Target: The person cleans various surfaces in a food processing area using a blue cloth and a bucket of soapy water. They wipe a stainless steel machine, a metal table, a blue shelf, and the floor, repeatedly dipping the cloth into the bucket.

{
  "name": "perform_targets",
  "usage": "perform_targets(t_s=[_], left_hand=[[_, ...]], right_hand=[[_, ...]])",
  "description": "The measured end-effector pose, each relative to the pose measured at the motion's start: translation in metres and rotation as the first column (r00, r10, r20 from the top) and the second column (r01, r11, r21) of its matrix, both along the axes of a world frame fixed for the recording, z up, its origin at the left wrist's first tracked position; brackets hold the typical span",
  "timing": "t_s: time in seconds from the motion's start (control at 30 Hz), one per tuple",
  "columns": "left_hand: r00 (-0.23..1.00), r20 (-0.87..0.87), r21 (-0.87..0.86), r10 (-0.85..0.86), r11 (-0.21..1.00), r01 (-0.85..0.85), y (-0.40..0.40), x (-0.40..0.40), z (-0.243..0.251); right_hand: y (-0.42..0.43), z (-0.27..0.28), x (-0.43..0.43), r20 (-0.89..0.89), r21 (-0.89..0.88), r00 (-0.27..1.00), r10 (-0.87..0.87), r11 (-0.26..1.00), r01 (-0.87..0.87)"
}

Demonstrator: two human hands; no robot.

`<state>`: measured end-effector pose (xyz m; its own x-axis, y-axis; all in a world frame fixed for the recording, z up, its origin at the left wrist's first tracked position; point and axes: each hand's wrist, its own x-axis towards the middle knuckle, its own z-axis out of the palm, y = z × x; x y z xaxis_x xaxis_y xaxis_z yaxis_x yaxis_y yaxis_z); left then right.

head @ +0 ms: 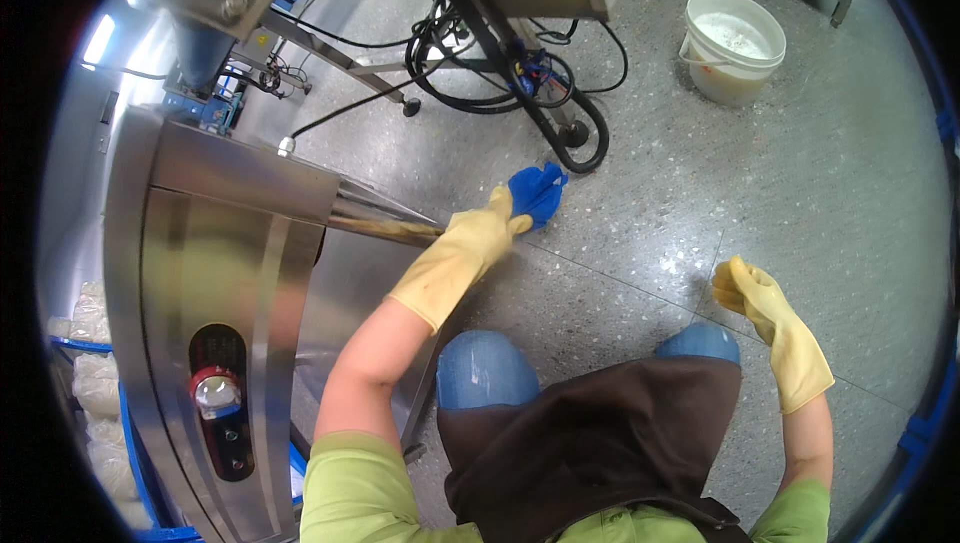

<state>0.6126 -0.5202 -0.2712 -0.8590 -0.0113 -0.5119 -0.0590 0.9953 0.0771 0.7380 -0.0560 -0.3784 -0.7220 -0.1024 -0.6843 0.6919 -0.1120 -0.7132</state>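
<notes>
My left hand (495, 224), in a pale yellow rubber glove, grips a crumpled blue cloth (537, 196). It is beside the end of a stainless-steel rail (386, 226) on the machine to my left; whether the cloth touches the metal I cannot tell. Over the floor on the right, by my knee, my right hand (742, 291) wears a matching glove. Its fingers are loosely curled in, and nothing shows in them. My knees are bent in blue jeans (487, 370), below a dark brown apron (592, 430).
A steel machine housing (225, 258) with a control panel (221, 402) rises at left. Black cables and a thick hose (581, 160) hang near the floor ahead. A white bucket (731, 74) of foamy liquid stands on the speckled floor (637, 243). Bagged goods (97, 385) sit far left.
</notes>
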Motion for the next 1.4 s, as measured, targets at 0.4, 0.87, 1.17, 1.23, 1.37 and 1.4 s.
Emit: perform_targets(t_s=[0.4, 0.87, 1.17, 1.23, 1.37, 1.4], left_hand=[[0.932, 0.291, -0.285, -0.217, 0.910, 0.301, -0.042, -0.131, 0.009], [0.532, -0.171, 0.332, 0.829, 0.557, -0.761, -0.261, -0.310, -0.065], [0.358, -0.890, 0.173, 0.284, 0.935, -0.311, -0.260, -0.316, -0.063], [0.317, -0.948, -0.005, 0.034, 0.993, -0.122, -0.212, -0.304, -0.038], [0.156, -0.461, 0.888, 0.874, 0.456, 0.065, -0.135, -0.322, -0.018], [0.133, -0.529, 0.845, 0.838, 0.534, -0.007, -0.124, -0.318, -0.023]], right_hand=[[-0.005, -0.002, -0.047, -0.117, 0.003, 0.992, -0.038, 0.999, 0.039], [0.003, -0.074, 0.006, 0.147, 0.101, 0.930, -0.336, 0.941, 0.324], [-0.024, -0.051, 0.000, 0.155, 0.151, 0.908, -0.388, 0.918, 0.367], [-0.028, -0.047, -0.004, 0.153, 0.130, 0.917, -0.368, 0.927, 0.351], [-0.027, -0.049, -0.006, 0.158, 0.075, 0.937, -0.312, 0.950, 0.304], [-0.024, -0.051, -0.005, 0.140, 0.067, 0.941, -0.309, 0.951, 0.302]])
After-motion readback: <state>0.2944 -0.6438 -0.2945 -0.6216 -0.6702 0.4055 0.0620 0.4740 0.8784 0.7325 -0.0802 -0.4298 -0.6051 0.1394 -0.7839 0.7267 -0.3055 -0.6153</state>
